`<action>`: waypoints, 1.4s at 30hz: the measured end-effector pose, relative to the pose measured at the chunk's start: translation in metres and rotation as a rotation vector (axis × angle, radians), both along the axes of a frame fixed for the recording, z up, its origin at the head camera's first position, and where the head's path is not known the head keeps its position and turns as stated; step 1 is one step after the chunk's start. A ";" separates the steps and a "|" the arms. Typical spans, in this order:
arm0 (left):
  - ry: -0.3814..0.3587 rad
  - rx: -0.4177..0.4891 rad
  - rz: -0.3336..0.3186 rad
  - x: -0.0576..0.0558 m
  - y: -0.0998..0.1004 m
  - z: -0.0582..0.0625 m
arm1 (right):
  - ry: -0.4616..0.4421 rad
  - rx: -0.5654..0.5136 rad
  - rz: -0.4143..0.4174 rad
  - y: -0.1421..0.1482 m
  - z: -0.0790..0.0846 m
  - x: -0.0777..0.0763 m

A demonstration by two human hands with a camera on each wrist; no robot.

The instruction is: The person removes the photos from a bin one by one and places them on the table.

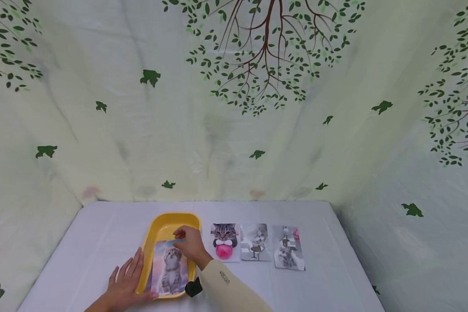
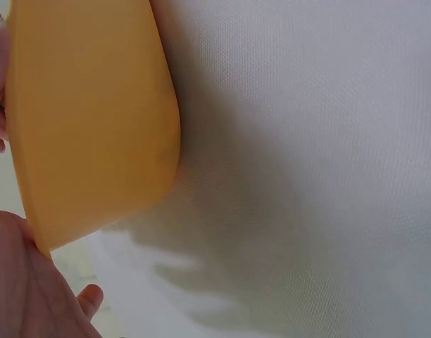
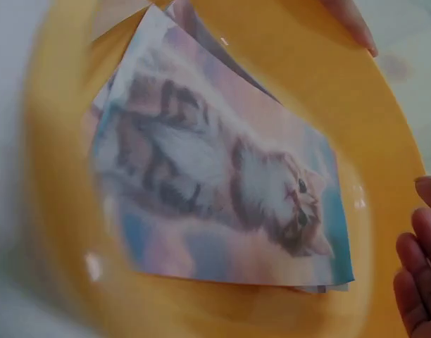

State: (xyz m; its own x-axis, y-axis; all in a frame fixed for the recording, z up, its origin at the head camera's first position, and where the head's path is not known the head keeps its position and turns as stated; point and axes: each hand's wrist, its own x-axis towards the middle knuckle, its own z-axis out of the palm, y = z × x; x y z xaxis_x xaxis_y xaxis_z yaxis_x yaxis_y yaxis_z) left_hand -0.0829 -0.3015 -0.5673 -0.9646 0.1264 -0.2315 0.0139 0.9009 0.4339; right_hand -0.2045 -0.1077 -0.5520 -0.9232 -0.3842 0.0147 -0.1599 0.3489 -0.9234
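A yellow tray (image 1: pixel 171 218) holds a small stack of picture cards, with a kitten card (image 1: pixel 171 268) on top. In the right wrist view, edges of other cards show beneath this kitten card (image 3: pixel 222 169). My left hand (image 1: pixel 126 277) rests against the tray's left side with straight fingers, its thumb at the near rim. The left wrist view shows that hand (image 2: pixel 29 282) touching the tray's outer wall (image 2: pixel 96 113). Over the tray, near the kitten card's top right corner, is my right hand (image 1: pixel 191 245). Its fingers (image 3: pixel 416 274) are loosely bent, apart from the card.
Right of the tray, three picture cards lie in a row: a cat with a pink ball (image 1: pixel 224 242), a greyish card (image 1: pixel 255 242) and another greyish card with a pink patch (image 1: pixel 288 248). They lie on a white-covered table (image 1: pixel 335 286). A leaf-printed curtain (image 1: pixel 218 143) stands behind.
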 end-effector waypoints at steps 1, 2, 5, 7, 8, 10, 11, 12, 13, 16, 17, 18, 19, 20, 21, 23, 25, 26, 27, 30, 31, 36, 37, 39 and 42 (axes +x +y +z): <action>-0.002 0.004 0.002 0.000 0.000 0.000 | -0.007 0.017 -0.010 -0.003 0.000 -0.002; -0.006 0.002 0.004 0.000 0.000 0.000 | -0.017 0.032 -0.021 -0.005 0.001 -0.003; -0.003 0.009 -0.006 -0.001 0.001 0.001 | -0.047 0.096 -0.069 -0.012 0.001 -0.007; 0.012 0.005 -0.014 0.000 0.001 0.001 | -0.054 0.137 -0.094 -0.016 0.000 -0.009; 0.023 0.001 -0.016 0.000 0.001 0.002 | -0.050 0.151 -0.099 -0.018 -0.001 -0.010; 0.038 0.005 -0.017 0.001 0.001 0.002 | -0.068 0.168 -0.108 -0.021 -0.001 -0.011; 0.042 0.006 -0.016 0.002 0.001 0.002 | -0.083 0.173 -0.112 -0.022 -0.001 -0.011; 0.044 0.009 -0.014 0.002 0.001 0.002 | -0.088 0.177 -0.111 -0.023 -0.001 -0.011; 0.046 0.010 -0.014 0.003 0.000 0.002 | -0.097 0.183 -0.112 -0.024 0.000 -0.011; 0.033 0.015 -0.017 0.002 -0.001 0.003 | -0.131 0.197 -0.127 -0.025 0.000 -0.010; 0.028 0.016 -0.017 0.002 -0.001 0.003 | -0.135 0.198 -0.132 -0.026 0.000 -0.010; 0.021 0.015 -0.018 0.002 -0.001 0.003 | -0.137 0.195 -0.137 -0.026 -0.001 -0.010; 0.015 0.014 -0.019 0.001 -0.001 0.003 | -0.145 0.191 -0.145 -0.026 -0.001 -0.010; 0.003 0.020 -0.016 0.000 -0.001 0.004 | -0.156 0.180 -0.157 -0.027 -0.002 -0.010; -0.010 0.022 -0.015 0.000 -0.001 0.004 | -0.170 0.167 -0.170 -0.028 -0.003 -0.009; -0.039 0.029 -0.008 -0.002 -0.001 0.004 | -0.195 0.143 -0.190 -0.029 -0.005 -0.009; -0.055 0.031 -0.003 -0.003 -0.001 0.004 | -0.223 0.135 -0.209 -0.030 -0.008 -0.009; -0.051 0.038 -0.003 -0.002 -0.001 0.004 | -0.237 0.134 -0.217 -0.030 -0.009 -0.009; -0.050 0.037 -0.002 -0.002 0.000 0.004 | -0.246 0.138 -0.218 -0.030 -0.010 -0.009; -0.031 0.044 -0.001 -0.001 0.001 0.002 | -0.249 0.152 -0.217 -0.028 -0.011 -0.008; -0.027 0.042 0.000 -0.001 0.002 0.001 | -0.248 0.160 -0.215 -0.028 -0.012 -0.008; -0.049 0.044 0.007 -0.003 0.001 0.002 | -0.199 0.205 -0.204 -0.028 -0.016 -0.008; -0.056 0.039 0.008 -0.003 0.001 0.003 | -0.190 0.212 -0.203 -0.029 -0.016 -0.007; -0.067 0.044 0.011 -0.003 0.001 0.004 | -0.164 0.222 -0.194 -0.029 -0.016 -0.006; -0.063 0.030 0.011 -0.002 0.000 0.004 | -0.155 0.228 -0.187 -0.031 -0.014 -0.005</action>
State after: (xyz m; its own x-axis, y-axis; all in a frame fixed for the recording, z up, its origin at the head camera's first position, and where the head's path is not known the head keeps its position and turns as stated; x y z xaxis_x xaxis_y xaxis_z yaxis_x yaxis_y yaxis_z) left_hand -0.0851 -0.3014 -0.5633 -0.9497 0.1234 -0.2878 -0.0243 0.8873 0.4606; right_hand -0.2094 -0.1382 -0.5663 -0.9624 -0.1855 -0.1985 0.0626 0.5596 -0.8264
